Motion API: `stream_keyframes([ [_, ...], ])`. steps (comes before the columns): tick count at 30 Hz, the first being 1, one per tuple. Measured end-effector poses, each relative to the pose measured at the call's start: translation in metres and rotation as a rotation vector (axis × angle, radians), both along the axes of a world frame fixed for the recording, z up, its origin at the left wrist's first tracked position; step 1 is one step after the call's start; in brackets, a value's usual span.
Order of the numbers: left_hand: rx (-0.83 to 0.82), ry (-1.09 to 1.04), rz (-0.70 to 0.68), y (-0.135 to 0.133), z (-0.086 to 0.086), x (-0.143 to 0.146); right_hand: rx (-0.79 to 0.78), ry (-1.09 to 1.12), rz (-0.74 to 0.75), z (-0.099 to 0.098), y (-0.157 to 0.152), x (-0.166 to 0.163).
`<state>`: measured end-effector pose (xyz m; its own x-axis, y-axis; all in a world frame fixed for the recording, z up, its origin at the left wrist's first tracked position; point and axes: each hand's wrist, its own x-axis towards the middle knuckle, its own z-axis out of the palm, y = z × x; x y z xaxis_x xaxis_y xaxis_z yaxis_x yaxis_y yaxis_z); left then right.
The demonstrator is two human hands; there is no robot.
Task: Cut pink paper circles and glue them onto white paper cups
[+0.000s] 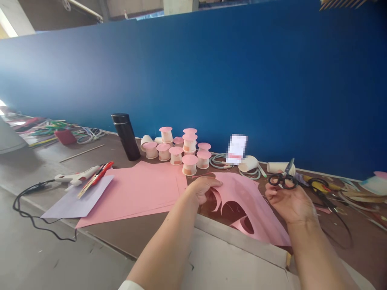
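Observation:
My left hand (204, 189) is closed on the edge of a pink paper sheet (252, 197) that has large rounded holes cut in it. A curled cut strip hangs near my fingers. To the right, my right hand (293, 203) holds small scissors (284, 179) by their dark handles, blades pointing up and away from the paper. Beyond the left hand stand several white paper cups (190, 167) with pink paper discs on top, some stacked. A pile of uncut pink sheets (142, 185) lies left of my left forearm.
A black bottle (125, 137) stands by the blue partition (193, 80). At left, a corded white glue gun (78, 177) and a red-handled cutter (96, 177) rest on a lilac sheet (69, 205). Cables, a blurred phone (236, 149) and more cups lie along the back.

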<state>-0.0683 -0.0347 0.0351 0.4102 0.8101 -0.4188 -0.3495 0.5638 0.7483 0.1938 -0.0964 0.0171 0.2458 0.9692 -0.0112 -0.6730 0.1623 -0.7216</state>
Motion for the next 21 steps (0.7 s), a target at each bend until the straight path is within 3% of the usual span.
stream_keyframes([
  [8,-0.036,0.026,-0.250,0.006,-0.009,-0.004,0.017,-0.235,-0.025,0.004,-0.003,-0.004],
  [16,-0.115,0.060,-0.155,0.012,-0.017,0.003,0.029,-0.386,-0.047,0.006,-0.007,-0.010],
  [21,-0.250,0.040,-0.060,0.015,-0.019,0.009,0.034,-0.426,0.002,0.006,-0.007,-0.013],
])
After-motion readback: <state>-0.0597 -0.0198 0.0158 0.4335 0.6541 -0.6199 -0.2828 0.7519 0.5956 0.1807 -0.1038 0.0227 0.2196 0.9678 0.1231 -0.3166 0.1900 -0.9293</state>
